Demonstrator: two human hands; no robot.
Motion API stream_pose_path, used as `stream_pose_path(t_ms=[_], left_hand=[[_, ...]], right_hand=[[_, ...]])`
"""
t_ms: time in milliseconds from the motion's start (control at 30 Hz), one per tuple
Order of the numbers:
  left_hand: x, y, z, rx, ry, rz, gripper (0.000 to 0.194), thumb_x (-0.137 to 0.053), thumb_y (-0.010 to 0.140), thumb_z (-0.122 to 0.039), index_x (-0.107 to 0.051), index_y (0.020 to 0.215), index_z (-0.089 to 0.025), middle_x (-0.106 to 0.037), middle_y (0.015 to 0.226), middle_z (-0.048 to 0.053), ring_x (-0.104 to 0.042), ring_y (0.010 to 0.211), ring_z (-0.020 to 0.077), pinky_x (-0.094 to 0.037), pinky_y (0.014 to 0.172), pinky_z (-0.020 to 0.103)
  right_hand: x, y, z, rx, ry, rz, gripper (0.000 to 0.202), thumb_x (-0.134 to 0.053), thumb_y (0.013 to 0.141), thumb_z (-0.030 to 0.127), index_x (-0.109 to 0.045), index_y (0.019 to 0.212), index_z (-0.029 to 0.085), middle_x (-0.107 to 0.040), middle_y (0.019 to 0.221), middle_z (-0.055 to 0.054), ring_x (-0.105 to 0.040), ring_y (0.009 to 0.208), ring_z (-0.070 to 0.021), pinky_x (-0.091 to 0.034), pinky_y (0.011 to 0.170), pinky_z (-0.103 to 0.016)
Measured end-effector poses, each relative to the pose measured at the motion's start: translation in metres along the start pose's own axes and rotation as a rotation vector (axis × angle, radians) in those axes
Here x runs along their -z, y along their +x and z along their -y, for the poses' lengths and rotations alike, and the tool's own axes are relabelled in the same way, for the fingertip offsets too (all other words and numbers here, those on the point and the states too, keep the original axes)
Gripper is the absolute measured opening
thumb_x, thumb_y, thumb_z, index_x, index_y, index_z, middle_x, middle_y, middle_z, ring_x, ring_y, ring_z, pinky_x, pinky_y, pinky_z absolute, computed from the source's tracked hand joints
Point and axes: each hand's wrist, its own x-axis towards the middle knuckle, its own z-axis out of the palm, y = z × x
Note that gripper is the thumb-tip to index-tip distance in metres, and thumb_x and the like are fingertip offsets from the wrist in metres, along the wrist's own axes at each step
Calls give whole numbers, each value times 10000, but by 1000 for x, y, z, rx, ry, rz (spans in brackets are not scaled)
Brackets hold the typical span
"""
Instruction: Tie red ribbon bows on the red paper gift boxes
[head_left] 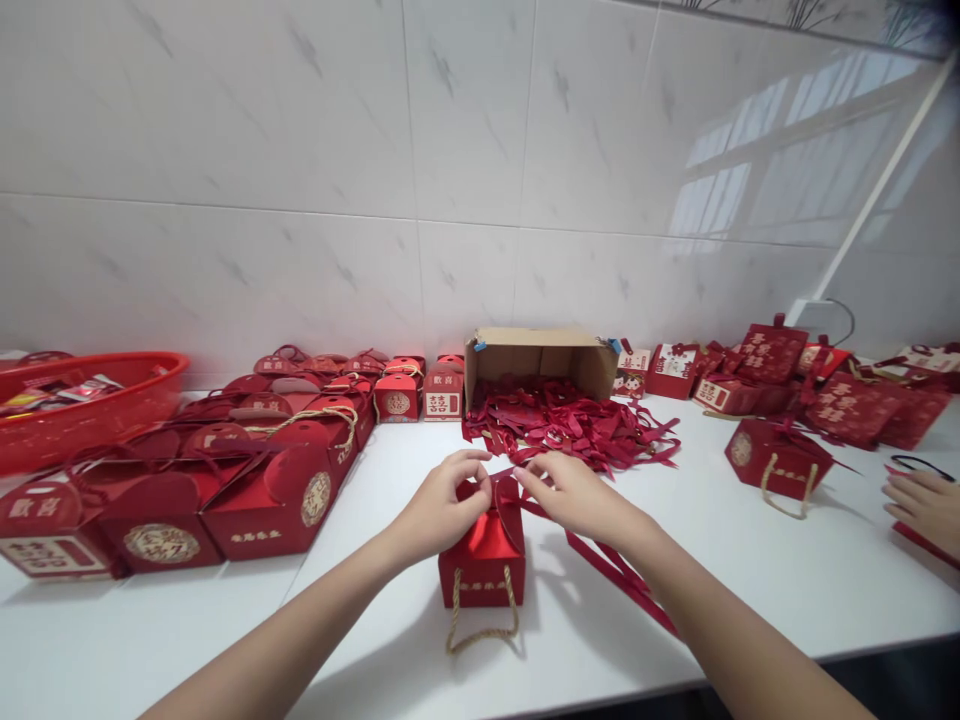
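A small red gift box (pixel 484 560) with a gold rope handle (pixel 484 637) stands upright on the white table. Above its top, my left hand (pixel 448 500) has thumb and fingers pinched at the box's upper left. On the other side, my right hand (pixel 574 492) pinches a dark red ribbon (pixel 619 580), whose long ends trail right under my forearm. Between the two hands a piece of ribbon spans the top of the box. What lies between my left fingertips is too small to make out.
An open cardboard box (pixel 540 355) spills red ribbons (pixel 570 425) behind. Rows of red boxes (pixel 255 500) and a red basin (pixel 90 410) stand left. At right are another box (pixel 780 460), a pile of boxes (pixel 847 400) and another person's hand (pixel 926 510).
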Motion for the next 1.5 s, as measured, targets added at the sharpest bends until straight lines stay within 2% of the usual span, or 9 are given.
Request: stream_pose_path(t_ms=[133, 267, 467, 733, 867, 1000, 1100, 1267, 1500], left_hand=[[15, 7, -13, -21, -43, -8, 185, -426, 788, -289, -493, 652, -183, -567, 1159, 94, -514, 1093, 253, -404, 935, 396], [33, 9, -24, -91, -19, -54, 206, -407, 819, -304, -489, 674, -182, -545, 1187, 92, -477, 1136, 246, -359, 976, 405], [42, -15, -13, -105, 84, -129, 171, -499, 816, -377, -511, 836, -207, -560, 1084, 52, -504, 1064, 217, -398, 917, 361], [13, -51, 13, -43, 368, -117, 242, -557, 778, -446, -515, 796, -208, -559, 757, 3, -531, 685, 157, -431, 632, 277], [8, -52, 19, -32, 289, -146, 186, -509, 824, -400, -525, 862, -219, -579, 657, -22, -550, 601, 133, -436, 601, 247], [6, -51, 24, 28, 48, -214, 207, -497, 836, -362, -503, 971, -205, -629, 659, -7, -596, 618, 143, -452, 579, 231], [4, -51, 28, 70, -113, -262, 222, -514, 824, -352, -517, 968, -183, -630, 631, -3, -596, 599, 144, -456, 567, 230], [3, -50, 33, 112, -300, -259, 303, -527, 816, -341, -520, 1055, -154, -633, 620, 2, -611, 607, 150, -472, 596, 247], [4, -52, 37, 106, -298, -253, 327, -528, 822, -345, -535, 1087, -153, -626, 641, 3, -609, 623, 151, -473, 608, 255]], right_hand=[[3, 6, 9, 158, 237, 98, 322, -500, 839, 412, -615, 1066, 214, -601, 1137, -68, -544, 1044, -197, -419, 863, -316], [0, 14, 19, 180, 429, 164, 237, -552, 816, 363, -656, 920, 177, -664, 948, -50, -598, 906, -178, -452, 808, -311], [18, 11, 27, 191, 670, 3, 203, -581, 806, 359, -619, 807, 160, -660, 770, -30, -608, 740, -138, -470, 733, -291], [78, -27, 43, 446, 844, -400, 112, -565, 839, 266, -658, 813, 209, -630, 724, -1, -595, 693, -122, -483, 722, -291], [92, -36, 54, 532, 868, -478, 155, -522, 853, 255, -635, 754, 214, -588, 673, 0, -570, 648, -133, -476, 671, -305], [72, -25, 56, 405, 764, -376, 187, -508, 836, 254, -609, 692, 190, -608, 726, -15, -573, 717, -145, -453, 721, -313], [34, -12, 52, 202, 517, -183, 211, -500, 815, 264, -605, 660, 168, -621, 942, -52, -570, 837, -168, -431, 778, -333], [-21, 3, 40, 99, 193, -18, 283, -452, 822, 274, -584, 593, 174, -546, 1180, -85, -463, 1131, -238, -334, 951, -411], [-31, 9, 35, 67, 50, 13, 284, -439, 828, 267, -609, 620, 176, -547, 1194, -91, -467, 1134, -261, -345, 935, -412]])
